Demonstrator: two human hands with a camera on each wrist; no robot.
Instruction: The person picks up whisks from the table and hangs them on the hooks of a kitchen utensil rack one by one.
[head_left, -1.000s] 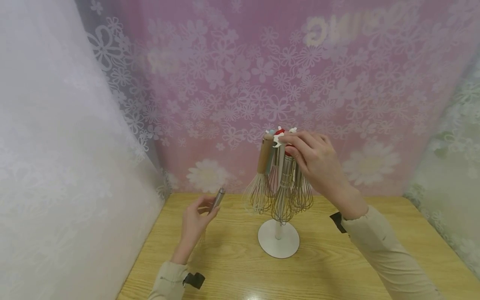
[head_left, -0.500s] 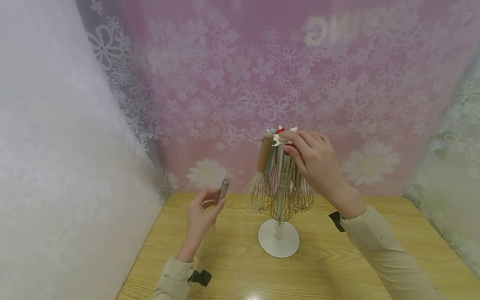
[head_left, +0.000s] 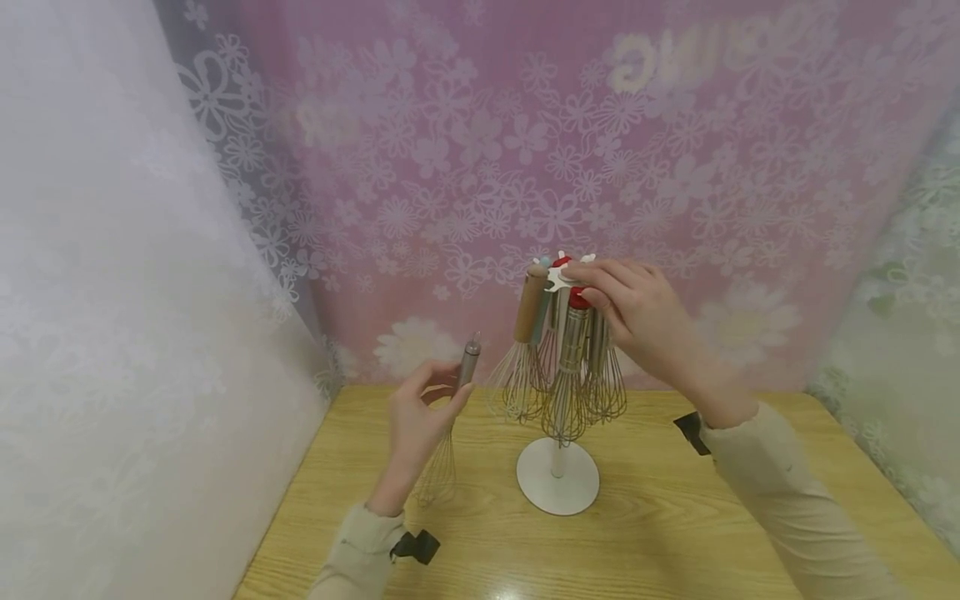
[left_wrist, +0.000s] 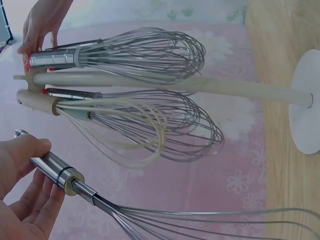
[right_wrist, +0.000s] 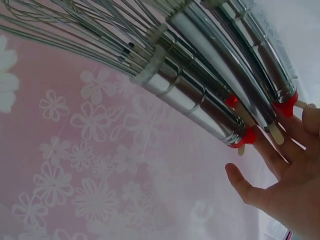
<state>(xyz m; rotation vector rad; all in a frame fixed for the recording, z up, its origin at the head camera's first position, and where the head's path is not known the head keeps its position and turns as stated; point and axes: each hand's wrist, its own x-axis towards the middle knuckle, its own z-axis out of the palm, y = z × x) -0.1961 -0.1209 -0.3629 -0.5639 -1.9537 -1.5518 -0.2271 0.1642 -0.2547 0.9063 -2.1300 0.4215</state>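
Note:
My left hand [head_left: 423, 412] pinches a metal whisk [head_left: 468, 362] by its handle, thumb on one side and fingers on the other. The whisk's wires hang downward; in the left wrist view its steel handle [left_wrist: 59, 170] has a dark ring. To the right stands a white whisk stand [head_left: 557, 479] bearing several whisks. One hanging whisk has a tan handle [head_left: 531, 308]; the front one is steel with a red cap [head_left: 577, 298]. My right hand [head_left: 648, 312] holds the stand's top, its thumb beside that red cap. In the right wrist view, steel handles [right_wrist: 200, 102] partly hide the fingers.
The stand rests on a wood-grain table [head_left: 637, 533]. Behind it hangs a pink flowered curtain [head_left: 480, 167], and a pale sheet [head_left: 150, 333] borders the left side. A patterned curtain [head_left: 900, 317] flanks the right.
My left hand has moved right and slightly up with the whisk, bringing it nearer the stand. The right hand stays at the stand's top, its wrist and forearm shifted slightly right.

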